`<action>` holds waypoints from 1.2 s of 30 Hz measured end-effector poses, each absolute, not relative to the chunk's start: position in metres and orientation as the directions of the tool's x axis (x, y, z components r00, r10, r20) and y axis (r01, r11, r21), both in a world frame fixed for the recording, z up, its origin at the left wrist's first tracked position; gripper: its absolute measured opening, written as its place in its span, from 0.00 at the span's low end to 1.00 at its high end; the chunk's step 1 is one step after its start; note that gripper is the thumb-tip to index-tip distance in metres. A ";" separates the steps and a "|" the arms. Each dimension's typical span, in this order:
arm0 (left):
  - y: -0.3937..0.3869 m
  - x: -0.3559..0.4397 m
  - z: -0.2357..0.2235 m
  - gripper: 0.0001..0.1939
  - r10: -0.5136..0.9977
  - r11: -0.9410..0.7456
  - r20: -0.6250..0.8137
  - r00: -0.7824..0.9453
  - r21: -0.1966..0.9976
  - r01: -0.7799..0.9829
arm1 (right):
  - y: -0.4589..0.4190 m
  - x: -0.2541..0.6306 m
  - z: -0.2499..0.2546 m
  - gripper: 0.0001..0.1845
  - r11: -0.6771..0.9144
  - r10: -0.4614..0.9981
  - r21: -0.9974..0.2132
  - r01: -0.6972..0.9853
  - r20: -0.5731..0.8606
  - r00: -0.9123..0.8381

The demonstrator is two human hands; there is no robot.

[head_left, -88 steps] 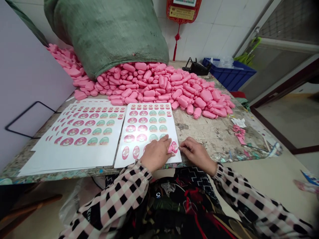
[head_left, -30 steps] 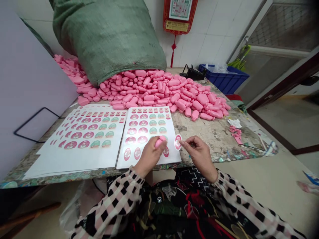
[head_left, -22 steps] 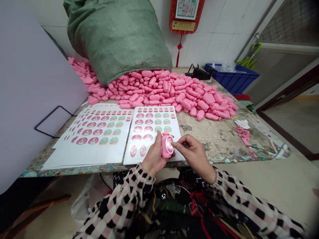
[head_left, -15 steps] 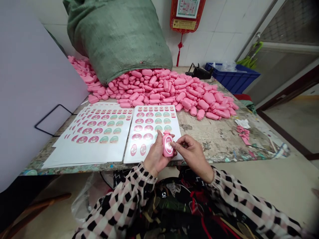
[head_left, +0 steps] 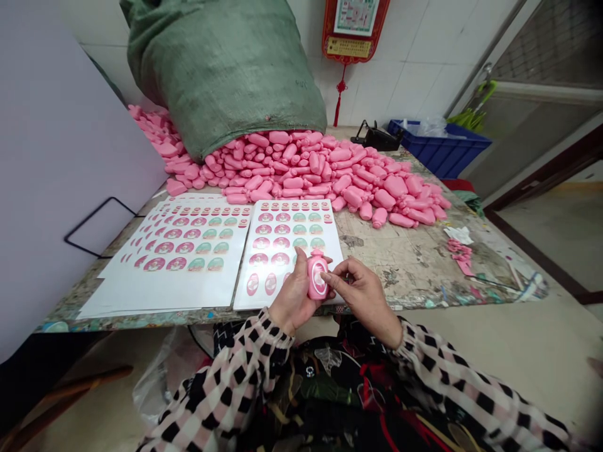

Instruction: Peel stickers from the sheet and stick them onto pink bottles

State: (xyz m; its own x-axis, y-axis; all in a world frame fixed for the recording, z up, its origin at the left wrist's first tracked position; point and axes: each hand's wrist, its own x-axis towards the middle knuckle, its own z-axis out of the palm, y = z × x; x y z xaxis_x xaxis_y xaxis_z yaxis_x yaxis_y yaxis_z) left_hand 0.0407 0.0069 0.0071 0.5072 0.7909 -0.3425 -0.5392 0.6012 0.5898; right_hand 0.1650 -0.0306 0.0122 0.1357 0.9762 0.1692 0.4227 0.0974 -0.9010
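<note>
A small pink plastic bottle (head_left: 311, 284) stands upright in my left hand (head_left: 296, 295), whose thumb lies along its left side and whose fingers wrap behind it. On its front is an oval pink and white sticker (head_left: 320, 284). My right hand (head_left: 365, 298) is closed, fingers curled, its thumb tip pressed against the middle of that sticker. Whether the sticker's right edge lies flat is hidden by the thumb. Both hands are over the lower right corner of a sticker sheet (head_left: 292, 297) with pink and green labels.
More sticker sheets (head_left: 155, 292) lie fanned out on the left. Behind them, many pink bottles (head_left: 301, 164) spill from a large green sack (head_left: 226, 69). A blue crate (head_left: 440, 150) is at the back right. Pink scraps (head_left: 460, 254) lie near the table's (head_left: 400, 263) right side.
The bottle has tilted slightly and sits a touch lower in the left hand. The right thumb remains against the sticker, shifted slightly downward.
</note>
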 end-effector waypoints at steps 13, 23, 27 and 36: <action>0.001 0.021 0.015 0.21 0.634 0.610 -0.289 0.717 0.757 -0.235 | -0.038 0.176 0.008 0.12 -0.010 1.000 -0.942 0.336 -0.004 0.016; -0.002 0.025 0.020 0.20 0.613 0.628 -0.302 0.730 0.746 -0.219 | -0.030 0.202 0.013 0.21 0.033 0.961 -0.865 0.500 0.165 0.221; -0.012 0.037 0.019 0.20 0.546 0.636 -0.319 0.775 0.760 -0.134 | -0.031 0.173 0.011 0.21 0.168 0.931 -0.833 0.527 0.310 0.193; -0.052 -0.081 0.009 0.30 0.790 0.591 -0.537 0.297 0.795 -0.135 | 0.047 0.256 0.000 0.16 0.039 0.940 -0.508 0.861 0.310 0.141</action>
